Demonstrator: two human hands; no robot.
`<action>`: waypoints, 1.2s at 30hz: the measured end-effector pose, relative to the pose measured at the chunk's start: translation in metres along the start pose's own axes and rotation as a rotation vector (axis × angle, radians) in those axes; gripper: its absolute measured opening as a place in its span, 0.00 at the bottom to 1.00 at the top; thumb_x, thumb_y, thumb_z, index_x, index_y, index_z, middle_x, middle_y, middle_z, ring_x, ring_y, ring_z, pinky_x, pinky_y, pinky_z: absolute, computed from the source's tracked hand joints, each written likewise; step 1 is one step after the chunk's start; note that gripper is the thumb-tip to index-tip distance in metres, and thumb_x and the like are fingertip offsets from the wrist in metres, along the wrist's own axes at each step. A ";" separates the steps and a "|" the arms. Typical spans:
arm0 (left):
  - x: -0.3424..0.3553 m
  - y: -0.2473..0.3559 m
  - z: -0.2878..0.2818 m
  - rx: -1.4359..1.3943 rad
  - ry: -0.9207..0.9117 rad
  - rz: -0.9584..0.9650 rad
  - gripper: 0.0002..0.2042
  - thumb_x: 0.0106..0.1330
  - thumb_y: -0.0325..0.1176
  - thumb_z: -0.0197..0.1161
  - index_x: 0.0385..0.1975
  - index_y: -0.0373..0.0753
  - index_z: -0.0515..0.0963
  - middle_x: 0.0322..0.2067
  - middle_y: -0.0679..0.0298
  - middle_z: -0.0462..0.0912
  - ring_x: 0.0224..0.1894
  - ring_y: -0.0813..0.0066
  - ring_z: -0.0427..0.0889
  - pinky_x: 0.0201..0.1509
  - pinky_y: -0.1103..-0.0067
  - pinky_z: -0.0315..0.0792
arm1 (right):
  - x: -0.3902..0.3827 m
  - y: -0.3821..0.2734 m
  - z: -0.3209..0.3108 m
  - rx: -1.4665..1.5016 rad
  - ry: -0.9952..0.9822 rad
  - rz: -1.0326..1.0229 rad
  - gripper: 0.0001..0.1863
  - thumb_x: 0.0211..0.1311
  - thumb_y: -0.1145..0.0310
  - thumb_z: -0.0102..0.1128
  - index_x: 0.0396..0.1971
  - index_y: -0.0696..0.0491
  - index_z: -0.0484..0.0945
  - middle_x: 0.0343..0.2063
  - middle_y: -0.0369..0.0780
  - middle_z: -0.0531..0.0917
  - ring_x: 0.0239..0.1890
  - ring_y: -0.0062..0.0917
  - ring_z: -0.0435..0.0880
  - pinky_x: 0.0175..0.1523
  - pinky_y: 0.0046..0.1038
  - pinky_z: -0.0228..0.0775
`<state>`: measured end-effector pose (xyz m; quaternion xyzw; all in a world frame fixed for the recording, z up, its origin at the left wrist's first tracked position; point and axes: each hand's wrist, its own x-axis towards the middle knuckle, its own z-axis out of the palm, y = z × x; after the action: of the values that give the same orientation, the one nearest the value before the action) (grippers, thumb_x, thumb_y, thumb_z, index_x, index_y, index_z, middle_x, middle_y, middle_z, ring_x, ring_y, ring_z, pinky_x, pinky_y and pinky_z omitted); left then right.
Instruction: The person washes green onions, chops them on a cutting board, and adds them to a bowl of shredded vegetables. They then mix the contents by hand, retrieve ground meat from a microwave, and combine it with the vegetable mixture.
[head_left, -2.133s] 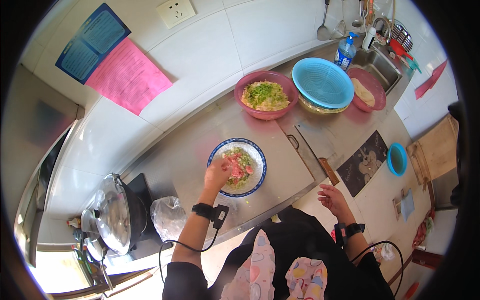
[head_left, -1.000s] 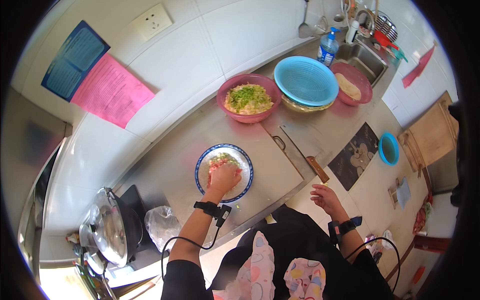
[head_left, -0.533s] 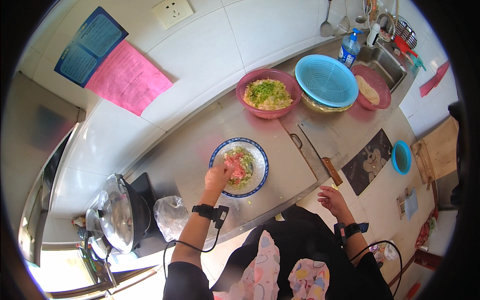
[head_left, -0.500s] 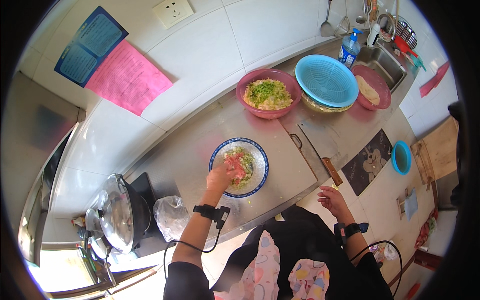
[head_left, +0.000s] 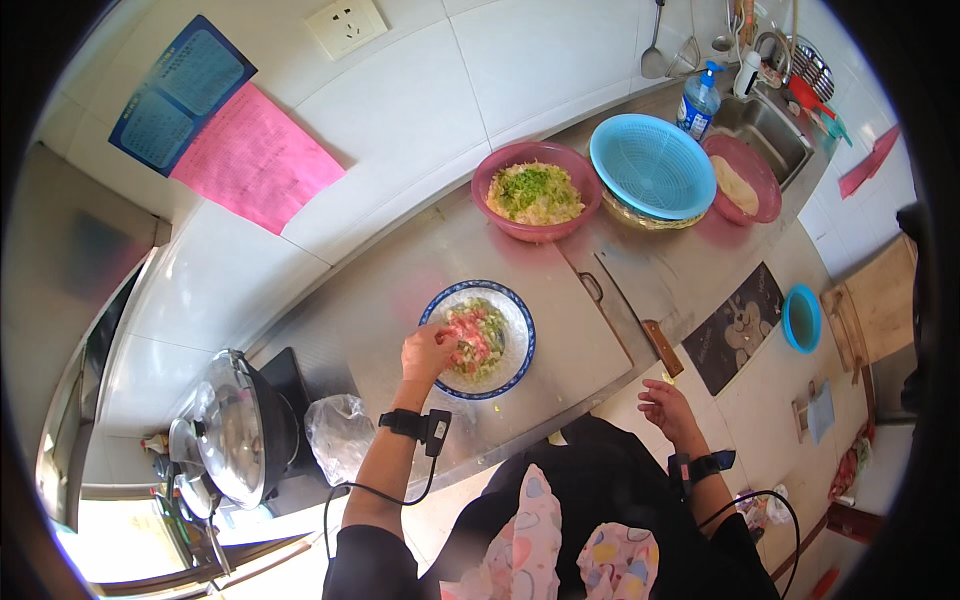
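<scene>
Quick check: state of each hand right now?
Left hand: fingers curled at the pink mixture in the bowl; grip cannot be told.
Right hand: open, loosely curled, nothing visible in it.

- Bowl point(head_left: 517, 345), mid-view: whitish inside, blue patterned rim.
- Mince point(head_left: 470, 335) in it: pink; chopped vegetables point(head_left: 477, 371): pale green.
- Basin point(head_left: 535, 232), one o'clock from the bowl: dusky pink; its filling point(head_left: 537, 193) pale yellow, topped bright green.
- Colander point(head_left: 655, 165), between one and two o'clock: light blue.
- Second basin point(head_left: 763, 168), two o'clock: dusky pink; dough point(head_left: 736, 188) inside, cream.
- Knife handle point(head_left: 661, 347), three o'clock: brown.
- Mat point(head_left: 735, 328), three o'clock: dark, paler bear figure.
- Pot point(head_left: 284, 430), eight o'clock: black.
- Wall sheets, ten o'clock: blue sheet point(head_left: 181, 95), pink sheet point(head_left: 256, 158).
</scene>
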<state>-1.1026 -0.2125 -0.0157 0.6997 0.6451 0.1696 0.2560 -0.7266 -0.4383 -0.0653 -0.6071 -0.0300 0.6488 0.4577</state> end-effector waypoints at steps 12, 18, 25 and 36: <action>0.009 -0.009 0.010 0.024 0.062 0.102 0.09 0.50 0.36 0.54 0.28 0.40 0.78 0.29 0.57 0.78 0.33 0.59 0.77 0.37 0.71 0.71 | -0.001 0.001 -0.003 0.013 0.000 -0.014 0.12 0.58 0.70 0.48 0.42 0.52 0.71 0.29 0.37 0.79 0.27 0.21 0.79 0.30 0.17 0.71; 0.009 0.000 0.013 0.255 -0.059 0.085 0.15 0.49 0.34 0.55 0.38 0.41 0.74 0.38 0.57 0.74 0.40 0.58 0.75 0.43 0.67 0.70 | -0.004 0.003 -0.007 0.022 0.011 -0.013 0.12 0.58 0.70 0.49 0.42 0.52 0.71 0.30 0.37 0.78 0.27 0.21 0.79 0.30 0.17 0.71; 0.004 0.011 0.009 0.402 -0.202 0.090 0.14 0.46 0.39 0.58 0.32 0.39 0.72 0.40 0.58 0.72 0.40 0.57 0.75 0.41 0.67 0.71 | -0.004 0.005 -0.005 0.017 0.004 -0.016 0.12 0.58 0.69 0.49 0.42 0.52 0.71 0.30 0.37 0.79 0.28 0.21 0.79 0.30 0.17 0.71; 0.003 0.012 0.007 0.039 -0.058 -0.005 0.11 0.43 0.36 0.61 0.25 0.39 0.74 0.21 0.59 0.78 0.26 0.66 0.78 0.33 0.75 0.72 | -0.005 0.004 -0.008 -0.004 0.016 -0.021 0.12 0.57 0.69 0.50 0.42 0.51 0.71 0.30 0.37 0.79 0.28 0.21 0.79 0.31 0.16 0.70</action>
<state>-1.0888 -0.2107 -0.0145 0.7076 0.6423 0.1360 0.2611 -0.7231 -0.4483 -0.0664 -0.6128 -0.0339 0.6392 0.4634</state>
